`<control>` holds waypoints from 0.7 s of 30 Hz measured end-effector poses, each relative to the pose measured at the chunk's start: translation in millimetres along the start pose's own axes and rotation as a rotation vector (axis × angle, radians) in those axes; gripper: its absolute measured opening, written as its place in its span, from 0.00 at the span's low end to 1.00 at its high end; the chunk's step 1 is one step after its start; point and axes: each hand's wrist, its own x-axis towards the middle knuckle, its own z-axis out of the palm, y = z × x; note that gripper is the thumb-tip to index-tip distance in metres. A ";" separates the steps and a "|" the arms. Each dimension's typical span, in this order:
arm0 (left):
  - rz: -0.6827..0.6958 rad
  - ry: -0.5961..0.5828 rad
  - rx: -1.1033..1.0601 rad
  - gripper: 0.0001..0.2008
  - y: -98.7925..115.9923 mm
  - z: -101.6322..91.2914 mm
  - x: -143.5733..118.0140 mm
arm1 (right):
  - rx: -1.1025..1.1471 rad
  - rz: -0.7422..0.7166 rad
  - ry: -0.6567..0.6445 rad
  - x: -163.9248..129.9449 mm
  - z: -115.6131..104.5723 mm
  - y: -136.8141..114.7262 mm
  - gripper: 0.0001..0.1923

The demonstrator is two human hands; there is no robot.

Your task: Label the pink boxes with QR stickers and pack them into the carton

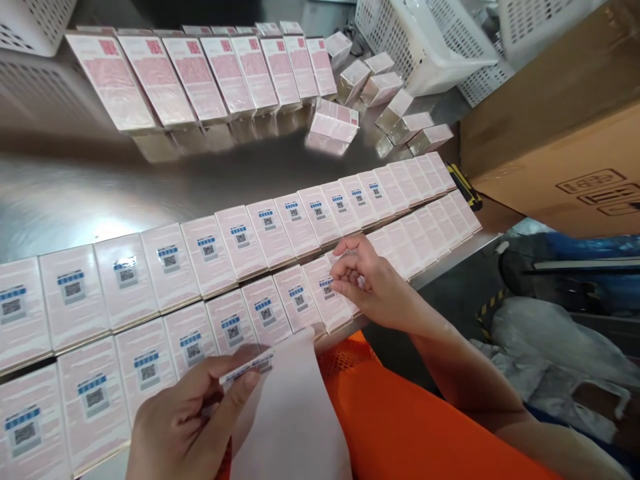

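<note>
Two long rows of pale pink boxes point(210, 257) lie side by side, many with blue-and-grey QR-code stickers. My left hand point(187, 410) pinches a strip of stickers point(290, 393) on white backing paper between thumb and fingers. The backing hangs down in front of the near row, with small printed stickers along its folded top edge. My right hand point(367, 283) is over a box in the near row, fingers curled. Its thumb and fingertips meet the right edge of a QR-code sticker point(326, 288) on that box. Boxes to its right show no stickers.
Behind, film-wrapped pink-and-white packs point(215, 77) stand in a row on the metal table point(65, 193), with loose small boxes point(383, 87) nearby. White perforated baskets point(415, 40) are at the back. A cardboard carton point(560, 127) and a black-yellow cutter point(464, 187) sit at right.
</note>
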 end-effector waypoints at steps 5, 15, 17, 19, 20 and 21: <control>-0.003 0.003 0.004 0.24 1.2 0.2 -0.2 | -0.029 0.006 0.011 -1.2 0.4 0.0 0.17; -0.004 0.001 0.026 0.28 -0.5 -0.3 -0.1 | -0.157 -0.024 0.072 -9.5 11.3 -5.2 0.19; -0.010 -0.009 0.011 0.26 -0.9 -0.3 -0.1 | -0.225 -0.012 0.099 -10.7 15.2 -9.3 0.21; -0.010 -0.021 0.001 0.25 0.2 -0.4 -0.4 | -0.325 0.032 0.151 -9.0 15.3 -11.6 0.23; -0.004 -0.024 -0.005 0.24 1.4 -0.4 -0.7 | -0.373 0.053 0.192 -7.2 13.3 -11.4 0.25; -0.001 -0.027 -0.014 0.24 3.1 -0.3 -1.2 | -0.403 0.068 0.233 -5.1 10.1 -10.3 0.28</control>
